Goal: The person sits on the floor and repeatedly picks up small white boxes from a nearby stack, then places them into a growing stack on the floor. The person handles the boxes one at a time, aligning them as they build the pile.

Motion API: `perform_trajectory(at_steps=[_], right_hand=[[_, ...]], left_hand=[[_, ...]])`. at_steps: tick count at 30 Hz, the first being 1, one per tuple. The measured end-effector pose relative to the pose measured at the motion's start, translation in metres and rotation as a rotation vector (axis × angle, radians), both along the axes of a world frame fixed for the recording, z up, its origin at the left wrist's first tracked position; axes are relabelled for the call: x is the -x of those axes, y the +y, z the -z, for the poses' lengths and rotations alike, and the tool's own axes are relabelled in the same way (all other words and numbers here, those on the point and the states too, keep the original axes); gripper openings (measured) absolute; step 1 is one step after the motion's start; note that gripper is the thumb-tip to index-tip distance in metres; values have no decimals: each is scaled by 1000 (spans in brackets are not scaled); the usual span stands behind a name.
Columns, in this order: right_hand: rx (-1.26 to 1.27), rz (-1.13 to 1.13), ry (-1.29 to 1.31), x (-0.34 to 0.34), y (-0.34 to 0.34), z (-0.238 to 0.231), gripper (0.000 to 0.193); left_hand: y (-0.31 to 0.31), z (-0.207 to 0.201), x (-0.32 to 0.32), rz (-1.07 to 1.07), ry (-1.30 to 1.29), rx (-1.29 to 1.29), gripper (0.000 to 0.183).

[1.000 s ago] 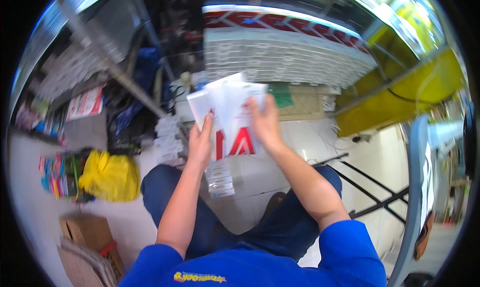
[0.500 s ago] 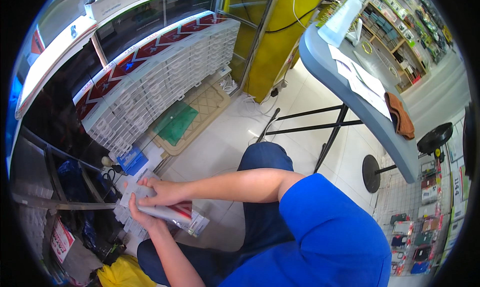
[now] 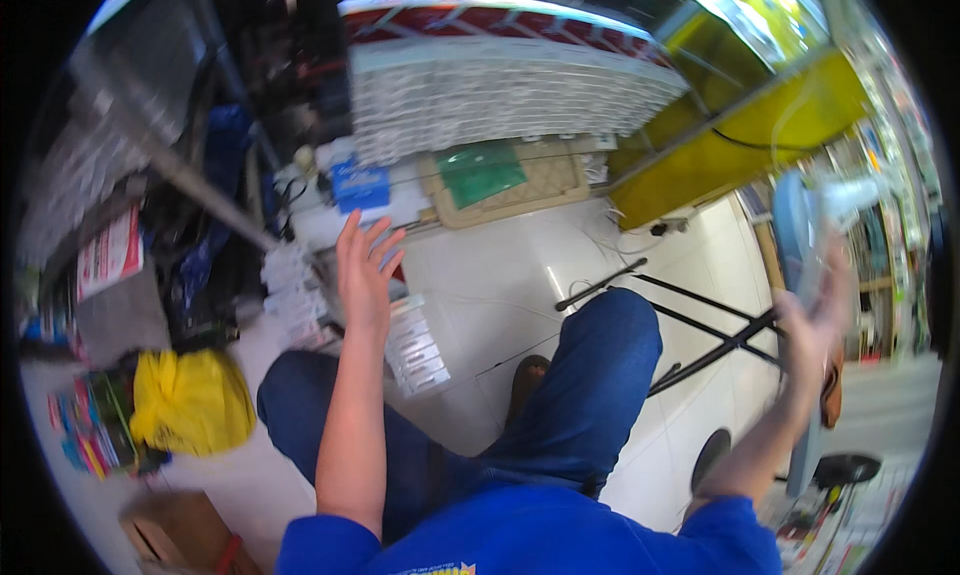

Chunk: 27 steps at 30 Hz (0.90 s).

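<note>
My left hand (image 3: 365, 275) is raised in front of my left knee, palm turned inward, fingers spread and holding nothing I can see. Just right of its wrist is a white panel-like pack (image 3: 415, 350) with rows of small grey marks, low over the tiles. A bit of red shows behind the fingers; whether it belongs to that pack is unclear. Off to the right, my right hand (image 3: 815, 300) reaches up at the edge of the blue-grey table (image 3: 790, 215). It is smeared by motion, but thumb and fingers look apart. Contact with the table cannot be made out.
White packs (image 3: 295, 290) are piled left of my left hand. Beyond stand a blue box (image 3: 360, 185), a beige tray (image 3: 560, 185) and a long stack of white packs (image 3: 500, 95). A yellow bag (image 3: 195, 400) and cardboard box (image 3: 180, 530) sit lower left. Black table legs (image 3: 710, 325) cross at right.
Both hands have let go of the clear-wrapped flat pack they held together. My right hand has swung far right to the table; my left has opened. The view has turned.
</note>
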State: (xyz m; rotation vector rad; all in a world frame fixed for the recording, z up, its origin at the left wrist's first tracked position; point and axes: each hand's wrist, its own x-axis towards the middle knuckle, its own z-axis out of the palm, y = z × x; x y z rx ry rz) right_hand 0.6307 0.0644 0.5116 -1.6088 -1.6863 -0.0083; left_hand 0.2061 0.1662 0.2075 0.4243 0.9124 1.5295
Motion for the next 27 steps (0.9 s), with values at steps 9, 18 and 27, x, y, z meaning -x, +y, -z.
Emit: perform_trajectory(at_steps=[9,18,27], right_hand=[[536,497,-100,-159,-74,-51,54],[155,-180,-329,84,37,64,42],[882,-850,-725,227,124,358,38]], left_hand=[[8,2,54,-288,-29,89,49],[-1,-8,71,-361,77,152,44],[-50,46,45,-210,287,329,19]])
